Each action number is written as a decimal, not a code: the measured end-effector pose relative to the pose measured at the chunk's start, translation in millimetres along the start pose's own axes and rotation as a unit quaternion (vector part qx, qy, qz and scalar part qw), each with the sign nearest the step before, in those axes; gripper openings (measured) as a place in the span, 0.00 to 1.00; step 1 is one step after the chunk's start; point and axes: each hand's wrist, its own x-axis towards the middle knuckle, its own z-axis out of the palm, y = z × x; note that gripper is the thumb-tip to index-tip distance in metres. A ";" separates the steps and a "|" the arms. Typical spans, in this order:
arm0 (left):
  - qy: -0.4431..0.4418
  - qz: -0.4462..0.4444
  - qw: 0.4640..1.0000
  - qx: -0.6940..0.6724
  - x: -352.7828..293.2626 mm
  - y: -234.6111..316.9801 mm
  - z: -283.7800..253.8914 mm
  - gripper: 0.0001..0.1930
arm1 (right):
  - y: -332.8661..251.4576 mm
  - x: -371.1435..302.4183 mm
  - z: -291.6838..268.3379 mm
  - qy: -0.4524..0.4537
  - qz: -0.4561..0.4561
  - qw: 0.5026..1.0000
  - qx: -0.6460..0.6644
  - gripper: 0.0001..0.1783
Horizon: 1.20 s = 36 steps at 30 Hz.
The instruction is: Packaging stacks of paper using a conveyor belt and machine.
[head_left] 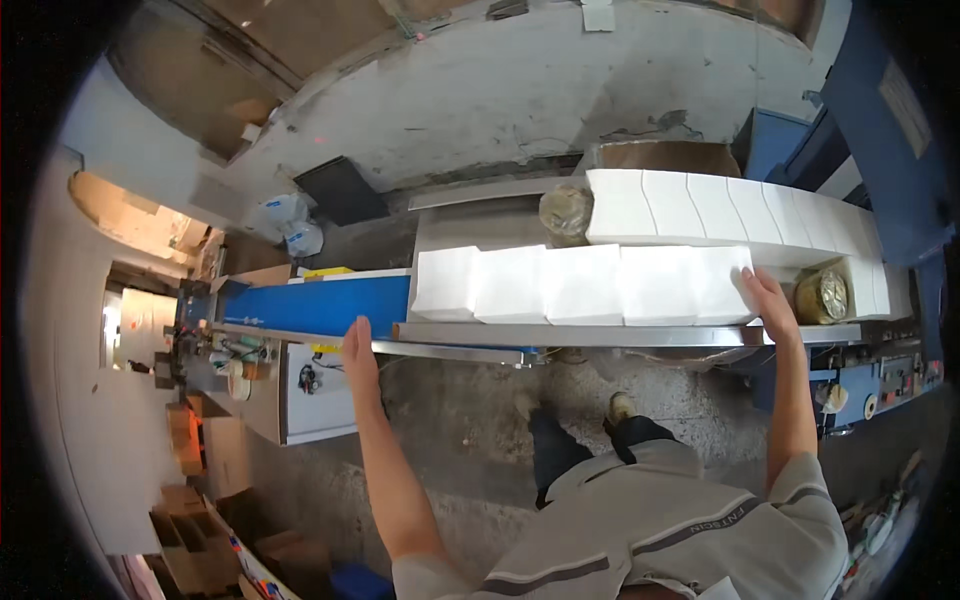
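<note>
A row of white paper-like blocks, like stacks of napkins (583,285), lies on the metal table in front of me, its blocks slightly staggered. My right hand (770,300) touches the right end of this row, its fingers stretched out along the end face. My left hand (360,348) is raised at the near edge of the blue conveyor belt (320,305), left of the row. Its fingers are straight, and nothing shows in it. Behind lies a second row of white blocks (710,210), curving toward me at the right.
Two round bundles wrapped in yellowish film or tape, one at the second row's left end (566,212), another beside my right hand (822,297), stand on the table. A metal rail (600,334) runs along its near edge. Blue machinery (890,130) rises at the right; cardboard boxes (190,530) lie lower left.
</note>
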 end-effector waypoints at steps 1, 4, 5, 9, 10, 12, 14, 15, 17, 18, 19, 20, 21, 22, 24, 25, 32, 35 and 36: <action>-0.027 0.029 0.999 -0.009 29.7 -9.7 5.7 0.28 | -0.7 4.6 6.9 -0.045 0.001 0.998 -0.034 0.29; -0.188 -0.055 0.979 0.049 93.5 -21.4 27.4 0.41 | -10.1 3.9 21.4 -0.013 0.005 0.997 -0.082 0.22; -0.239 -0.087 0.965 0.059 105.4 -25.5 35.8 0.44 | -13.6 2.0 25.1 -0.017 0.017 0.998 -0.056 0.21; -0.469 -0.232 0.851 -0.034 137.6 -60.2 58.0 0.40 | -12.8 -0.3 44.3 0.025 0.017 0.997 -0.069 0.21; -0.500 -0.237 0.833 -0.033 139.5 -57.7 61.9 0.39 | -8.8 -1.0 51.6 0.034 0.026 0.997 -0.059 0.21; -0.539 -0.240 0.805 -0.056 151.0 -64.4 63.6 0.37 | -16.9 -0.5 66.1 0.035 0.049 0.996 -0.069 0.23; -0.552 -0.244 0.788 -0.118 158.6 -59.5 48.5 0.35 | -25.8 -9.9 98.2 0.041 0.041 0.997 -0.044 0.20; -0.555 -0.246 0.786 -0.115 162.8 -62.6 42.9 0.35 | -28.0 -10.6 107.7 0.041 0.039 0.998 -0.034 0.21; -0.513 -0.288 0.789 -0.178 174.0 -76.2 33.1 0.33 | -36.5 -13.5 136.9 0.028 0.032 0.998 -0.045 0.22; -0.513 -0.288 0.789 -0.175 179.0 -77.7 25.5 0.33 | -38.0 -15.3 146.2 0.014 0.021 0.998 -0.054 0.23; -0.503 -0.288 0.794 -0.184 182.1 -76.9 20.1 0.32 | -34.3 -13.5 148.6 0.016 0.032 0.995 -0.089 0.27; -0.493 -0.286 0.799 -0.192 184.6 -74.4 14.4 0.31 | -31.8 -14.3 148.7 0.015 0.029 0.996 -0.085 0.27; -0.491 -0.281 0.803 -0.188 187.5 -75.4 10.6 0.31 | -28.2 -17.0 148.9 0.093 -0.012 0.991 -0.098 0.28; -0.469 -0.254 0.824 -0.191 191.5 -78.4 3.0 0.30 | -23.9 -17.2 153.8 0.164 -0.054 0.979 -0.107 0.30; -0.404 -0.218 0.864 -0.207 194.2 -77.9 -26.4 0.29 | -59.3 -39.6 187.4 0.217 -0.171 0.959 -0.064 0.31; -0.369 -0.204 0.878 -0.225 193.3 -71.7 -41.6 0.28 | -85.0 -57.6 213.2 0.234 -0.249 0.939 -0.042 0.30; -0.305 -0.141 0.851 -0.403 119.3 -41.8 -115.0 0.39 | -130.0 -128.9 447.0 -0.271 -0.125 0.921 0.252 0.34; -0.387 -0.138 0.836 -0.363 79.5 -27.0 -126.9 0.35 | -111.1 -124.8 528.4 -0.382 0.089 0.835 0.385 0.37; -0.419 -0.142 0.833 -0.331 78.7 -39.7 -136.3 0.33 | -98.9 -122.5 544.2 -0.424 0.103 0.808 0.395 0.38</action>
